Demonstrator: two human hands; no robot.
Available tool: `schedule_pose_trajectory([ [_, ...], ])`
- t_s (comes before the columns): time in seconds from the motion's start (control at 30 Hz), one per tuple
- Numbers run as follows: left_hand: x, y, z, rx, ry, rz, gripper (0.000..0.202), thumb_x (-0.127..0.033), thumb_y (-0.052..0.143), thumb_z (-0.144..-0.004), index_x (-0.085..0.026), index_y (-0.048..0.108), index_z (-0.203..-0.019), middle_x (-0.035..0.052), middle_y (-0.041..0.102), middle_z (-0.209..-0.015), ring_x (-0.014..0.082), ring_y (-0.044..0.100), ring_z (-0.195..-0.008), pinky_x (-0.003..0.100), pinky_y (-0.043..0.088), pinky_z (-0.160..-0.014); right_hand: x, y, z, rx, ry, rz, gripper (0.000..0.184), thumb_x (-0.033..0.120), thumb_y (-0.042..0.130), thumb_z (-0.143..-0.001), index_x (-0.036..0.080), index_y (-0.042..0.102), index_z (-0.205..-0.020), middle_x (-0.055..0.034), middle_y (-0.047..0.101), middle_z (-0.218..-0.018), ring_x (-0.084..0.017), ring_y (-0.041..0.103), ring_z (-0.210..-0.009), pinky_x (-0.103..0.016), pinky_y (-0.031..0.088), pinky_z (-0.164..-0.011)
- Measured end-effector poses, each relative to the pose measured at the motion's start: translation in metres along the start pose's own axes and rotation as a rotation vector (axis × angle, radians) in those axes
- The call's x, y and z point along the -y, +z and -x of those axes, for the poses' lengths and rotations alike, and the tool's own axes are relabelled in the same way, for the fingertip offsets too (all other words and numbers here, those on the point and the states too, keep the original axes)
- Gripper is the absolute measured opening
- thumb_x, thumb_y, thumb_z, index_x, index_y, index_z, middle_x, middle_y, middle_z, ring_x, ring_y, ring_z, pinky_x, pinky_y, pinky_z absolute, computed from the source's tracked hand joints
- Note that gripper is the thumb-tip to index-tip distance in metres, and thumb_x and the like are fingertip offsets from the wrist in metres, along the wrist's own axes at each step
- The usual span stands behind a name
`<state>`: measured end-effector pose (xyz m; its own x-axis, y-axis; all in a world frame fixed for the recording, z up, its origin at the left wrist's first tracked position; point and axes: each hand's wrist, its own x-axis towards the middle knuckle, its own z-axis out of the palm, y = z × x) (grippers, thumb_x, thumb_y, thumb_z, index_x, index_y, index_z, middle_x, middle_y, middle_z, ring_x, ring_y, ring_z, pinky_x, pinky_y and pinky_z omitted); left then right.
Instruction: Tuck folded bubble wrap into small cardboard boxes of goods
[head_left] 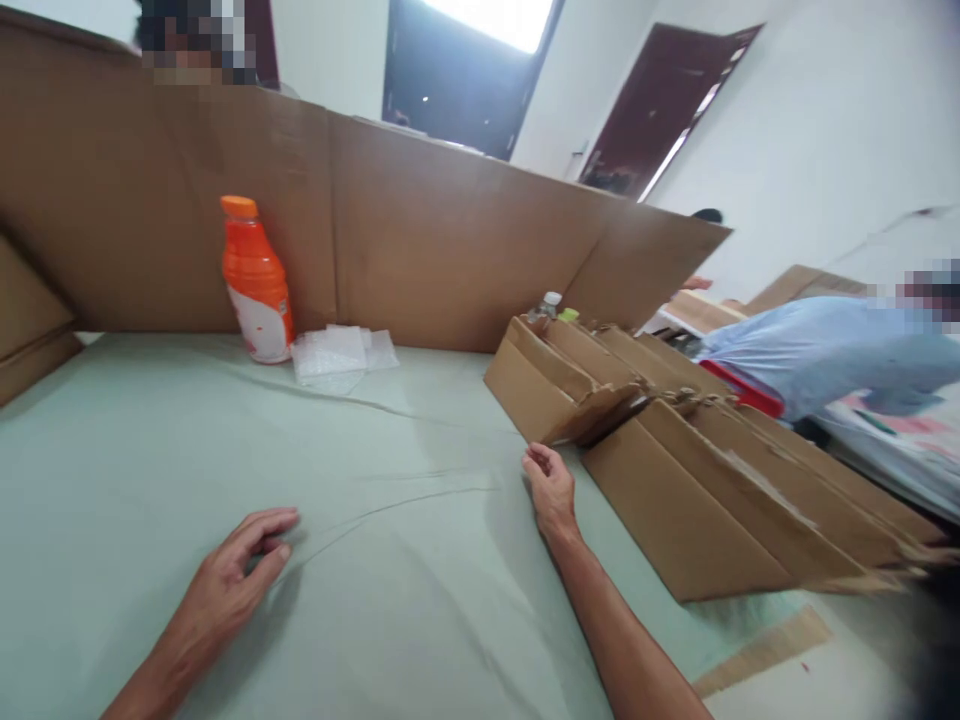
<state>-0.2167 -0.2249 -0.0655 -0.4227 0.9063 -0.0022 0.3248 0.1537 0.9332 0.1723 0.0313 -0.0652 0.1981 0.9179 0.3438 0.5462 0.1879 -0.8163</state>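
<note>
My left hand (pixel 241 572) hovers over the pale green tablecloth (pixel 360 630) at the lower left. Its thumb and fingers are apart, with nothing between them. Farther right, my right hand (pixel 552 492) is held beside the cardboard boxes, close to the near corner of the smaller box (pixel 529 385). Its fingers are curled in towards the thumb, and whatever they might hold is hidden. The larger cardboard box (pixel 675 500) stands just to the right of that hand.
An orange bottle (pixel 256 285) stands at the back beside clear plastic bags (pixel 337 355). Behind them rises a cardboard wall (pixel 450 230). A small capped bottle (pixel 550 305) pokes out of the smaller box. A person in a light blue shirt (pixel 825 345) leans over at the right.
</note>
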Motion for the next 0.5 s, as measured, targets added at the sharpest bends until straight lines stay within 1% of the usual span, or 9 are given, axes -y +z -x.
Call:
schedule_pose_trajectory([
  [0.07,-0.012,0.001,0.001,-0.013,0.014,0.016,0.04,-0.049,0.064,-0.078,-0.021,0.074,-0.104,0.011,0.069,-0.12,0.0265,0.066,-0.101,0.039,0.055,-0.091,0.007,0.003,0.006,0.088,-0.041,0.012,0.046,0.05,0.056,-0.074,0.016,0.068,-0.102,-0.0137,0.074,-0.104,-0.027,0.069,-0.098,-0.044,0.054,-0.093],
  [0.13,-0.02,0.002,0.001,-0.017,0.016,0.042,0.037,-0.042,0.062,-0.078,-0.019,0.073,-0.105,0.0113,0.069,-0.119,0.0247,0.066,-0.099,0.038,0.054,-0.091,0.013,0.007,0.01,0.165,-0.098,0.027,0.041,0.048,0.058,-0.071,0.017,0.071,-0.096,-0.0134,0.075,-0.105,-0.029,0.068,-0.103,-0.048,0.049,-0.099],
  [0.2,-0.025,0.003,0.002,-0.017,0.005,0.06,0.035,-0.038,0.061,-0.079,-0.019,0.073,-0.105,0.0113,0.069,-0.118,0.0235,0.065,-0.098,0.038,0.053,-0.09,0.019,0.013,0.014,0.236,-0.164,0.037,0.036,0.047,0.059,-0.07,0.02,0.072,-0.09,-0.0122,0.075,-0.105,-0.031,0.066,-0.107,-0.05,0.045,-0.104],
  [0.27,-0.028,0.003,0.003,-0.013,-0.004,0.071,0.034,-0.035,0.06,-0.078,-0.019,0.073,-0.105,0.0112,0.069,-0.118,0.0227,0.064,-0.096,0.037,0.052,-0.088,0.027,0.021,0.022,0.301,-0.225,0.042,0.032,0.046,0.06,-0.071,0.022,0.073,-0.087,-0.0107,0.075,-0.108,-0.031,0.065,-0.109,-0.051,0.043,-0.106],
  [0.33,-0.03,0.003,0.004,-0.01,-0.003,0.078,0.034,-0.032,0.06,-0.077,-0.019,0.072,-0.105,0.011,0.068,-0.117,0.0221,0.064,-0.094,0.037,0.052,-0.086,0.038,0.033,0.034,0.369,-0.313,0.094,0.031,0.043,0.059,-0.074,0.022,0.074,-0.091,-0.0105,0.075,-0.114,-0.031,0.065,-0.112,-0.053,0.042,-0.106],
  [0.37,-0.031,0.003,0.004,-0.011,0.0,0.081,0.033,-0.032,0.06,-0.077,-0.019,0.072,-0.104,0.0108,0.068,-0.117,0.0219,0.063,-0.093,0.036,0.052,-0.086,0.044,0.041,0.041,0.409,-0.379,0.144,0.032,0.041,0.058,-0.077,0.022,0.075,-0.096,-0.0113,0.073,-0.118,-0.031,0.064,-0.115,-0.053,0.043,-0.105],
  [0.43,-0.032,0.003,0.005,-0.012,0.005,0.081,0.032,-0.03,0.059,-0.077,-0.019,0.072,-0.104,0.0105,0.068,-0.116,0.0214,0.063,-0.093,0.035,0.051,-0.085,0.059,0.06,0.054,0.494,-0.53,0.253,0.034,0.035,0.053,-0.084,0.019,0.073,-0.106,-0.0136,0.07,-0.126,-0.031,0.063,-0.119,-0.053,0.046,-0.103],
  [0.5,-0.032,0.004,0.004,-0.012,0.006,0.079,0.032,-0.03,0.058,-0.077,-0.019,0.072,-0.103,0.0107,0.067,-0.116,0.021,0.062,-0.092,0.035,0.051,-0.084,0.077,0.083,0.067,0.561,-0.651,0.303,0.035,0.031,0.052,-0.088,0.017,0.07,-0.115,-0.0146,0.067,-0.131,-0.03,0.061,-0.123,-0.05,0.048,-0.102],
])
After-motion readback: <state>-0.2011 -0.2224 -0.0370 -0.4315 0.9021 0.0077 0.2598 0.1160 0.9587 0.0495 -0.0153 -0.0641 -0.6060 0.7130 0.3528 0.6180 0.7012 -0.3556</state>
